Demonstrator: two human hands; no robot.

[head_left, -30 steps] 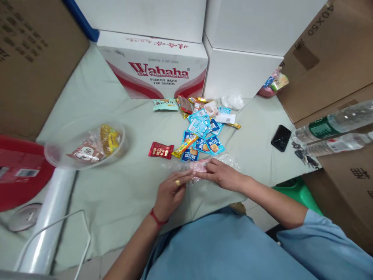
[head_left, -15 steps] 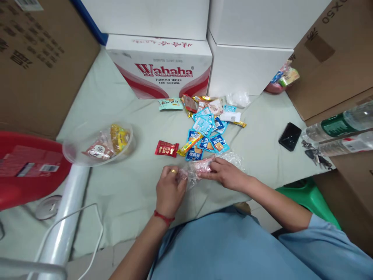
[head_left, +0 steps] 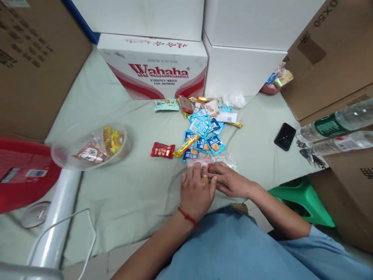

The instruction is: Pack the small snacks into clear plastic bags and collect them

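My left hand [head_left: 196, 190], with a ring and a red wrist cord, lies close against my right hand [head_left: 229, 181] on the pale green cloth [head_left: 140, 186]. Both press with bent fingers on a clear plastic bag [head_left: 225, 158] that holds a pink packet [head_left: 199, 161]. Just beyond my fingers lies a heap of small snack packets [head_left: 204, 128], mostly blue. A red packet [head_left: 162, 150] lies apart to their left.
A clear bowl [head_left: 89, 146] with packets sits at left, near a red tray [head_left: 20, 171] and a roll of film [head_left: 54, 225]. Wahaha box [head_left: 154, 66] and white cartons stand behind. Phone [head_left: 284, 136], keys, water bottles [head_left: 335, 124] and a green stool [head_left: 300, 198] are at right.
My left hand has slid right along the plastic bag until it meets my right hand, and the bag is now bunched up small under both hands.
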